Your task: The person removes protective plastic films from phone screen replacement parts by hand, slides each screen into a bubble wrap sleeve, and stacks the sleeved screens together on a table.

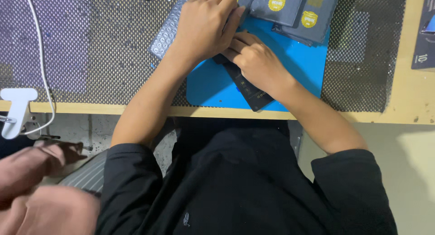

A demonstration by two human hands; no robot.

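Nearest you, a co-worker's blurred hands [31,189] sit at lower left, apart from yours. A white clamp [16,110] grips the bench edge, its cable [41,58] running up. On the blue mat [299,67], your right hand [258,62] pinches the upper end of the dark phone [251,92], fingers narrow, steadying it flat; its lower end reaches the bench edge. Your left hand [204,24] curls over the same end, fingers closed on it. Behind lies a bubble pouch [165,38], contents hidden. Farthest, grey packets [290,6] overlap, flat and apparently sealed.

Repair workbench, blue work mat [308,62], stacked grey packets [290,6]
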